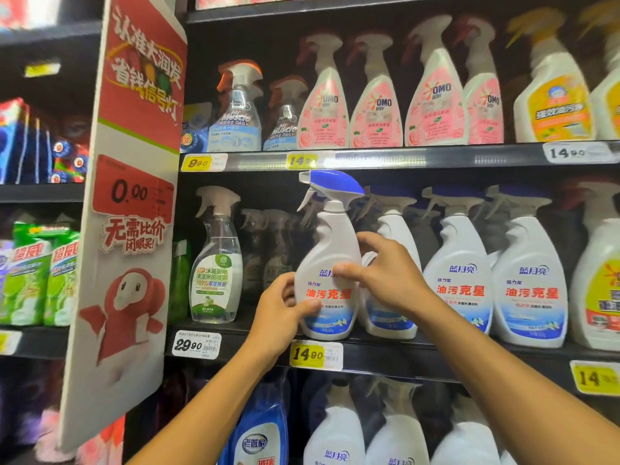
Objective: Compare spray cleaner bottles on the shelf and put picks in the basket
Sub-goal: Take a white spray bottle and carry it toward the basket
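A white spray bottle with a blue trigger cap point(330, 243) stands upright at the front of the middle shelf, above a yellow 14.80 price tag point(308, 354). My left hand point(281, 307) holds its lower left side, thumb across the label. My right hand point(382, 266) grips its right side at mid height, thumb on the front and fingers behind. Three identical white bottles point(461, 273) stand in a row to the right. No basket is in view.
A clear bottle with a green label point(216, 263) stands left of the held one. Pink bottles point(375, 105) and yellow-labelled ones point(553, 95) fill the upper shelf; more white bottles point(335, 431) sit below. A red and white promotional sign point(131, 196) juts out at left.
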Demonstrator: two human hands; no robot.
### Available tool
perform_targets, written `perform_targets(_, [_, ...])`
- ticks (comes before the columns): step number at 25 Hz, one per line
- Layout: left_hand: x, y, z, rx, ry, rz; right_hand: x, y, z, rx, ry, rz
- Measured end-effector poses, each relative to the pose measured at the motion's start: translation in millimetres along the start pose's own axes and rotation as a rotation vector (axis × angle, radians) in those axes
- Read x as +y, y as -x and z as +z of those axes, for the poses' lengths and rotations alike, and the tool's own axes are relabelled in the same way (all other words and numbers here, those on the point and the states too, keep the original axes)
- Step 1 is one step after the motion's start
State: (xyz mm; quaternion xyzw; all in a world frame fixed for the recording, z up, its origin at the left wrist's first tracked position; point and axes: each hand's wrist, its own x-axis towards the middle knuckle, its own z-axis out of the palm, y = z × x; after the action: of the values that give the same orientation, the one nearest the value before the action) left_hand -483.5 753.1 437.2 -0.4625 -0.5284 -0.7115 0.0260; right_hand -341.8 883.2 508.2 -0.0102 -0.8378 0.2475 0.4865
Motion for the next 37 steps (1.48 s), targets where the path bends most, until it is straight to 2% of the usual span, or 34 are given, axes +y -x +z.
perform_targets(6, [9,27,8,0.041,0.019,0.048,-3,19,-18,-0.051,-0.127,-0.040])
perform_targets(12, [23,84,28,-0.024,0.236,-0.029,-8,60,-28,-0.161,-0.617,0.108])
perform_targets(17, [12,141,41,-0.086,0.257,-0.141,4,125,-14,-0.176,-0.997,0.325])
perform_targets(24, [-28,220,49,-0.053,0.316,-0.387,19,209,5,-0.129,-0.977,0.488])
perform_targets(29, [-44,268,50,-0.181,0.370,-0.592,25,264,19,-0.088,-1.094,0.649])
perform_targets(37, [-49,322,29,-0.270,0.355,-0.712,11,323,39,0.019,-1.060,0.800])
